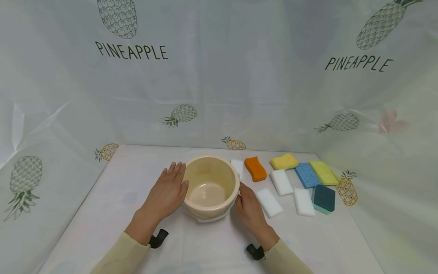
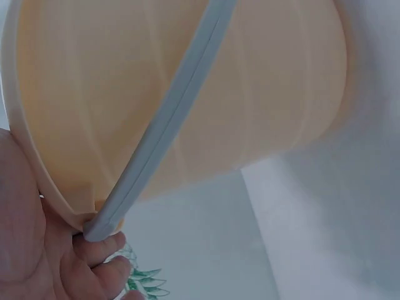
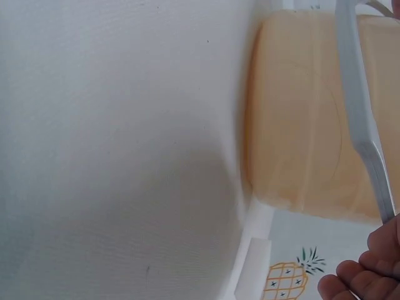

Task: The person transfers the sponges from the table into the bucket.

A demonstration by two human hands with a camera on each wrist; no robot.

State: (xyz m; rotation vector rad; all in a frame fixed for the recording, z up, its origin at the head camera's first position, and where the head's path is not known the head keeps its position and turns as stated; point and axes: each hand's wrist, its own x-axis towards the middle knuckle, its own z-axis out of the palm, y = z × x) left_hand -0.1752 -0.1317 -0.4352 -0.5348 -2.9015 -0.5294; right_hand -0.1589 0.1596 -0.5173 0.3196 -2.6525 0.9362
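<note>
2 hands at a cream bucket, 9 sponges to the right

At far left in the head view, a cream sleeve (image 1: 121, 255) leads to the left hand (image 1: 166, 193), a black wrist piece (image 1: 159, 239) beside it. This hand is opened out, its fingers extended, laid against the left side of the bucket's rim; it grasps nothing.

The cream bucket (image 1: 205, 175) stands upright near the middle of the white table (image 1: 143, 167). Its pale grey handle (image 2: 161, 125) hangs down across the near side.

The right hand (image 1: 252, 210) touches the bucket's right side, thumb nearer the viewer and close to the handle's end; whether it pinches anything there I cannot tell.

Beyond it lie the sponges, roughly left to right: a white block (image 1: 237, 167) partly behind the bucket, an orange wavy sponge (image 1: 255, 169), 2 more white blocks (image 1: 269, 203) and a yellow sponge (image 1: 284, 161), then a 4th white block (image 1: 303, 202), a blue sponge (image 1: 307, 175), a dark green sponge (image 1: 324, 198) and a yellow-green sponge (image 1: 323, 173). The blue and yellow-green sponges lie edge to edge.
</note>
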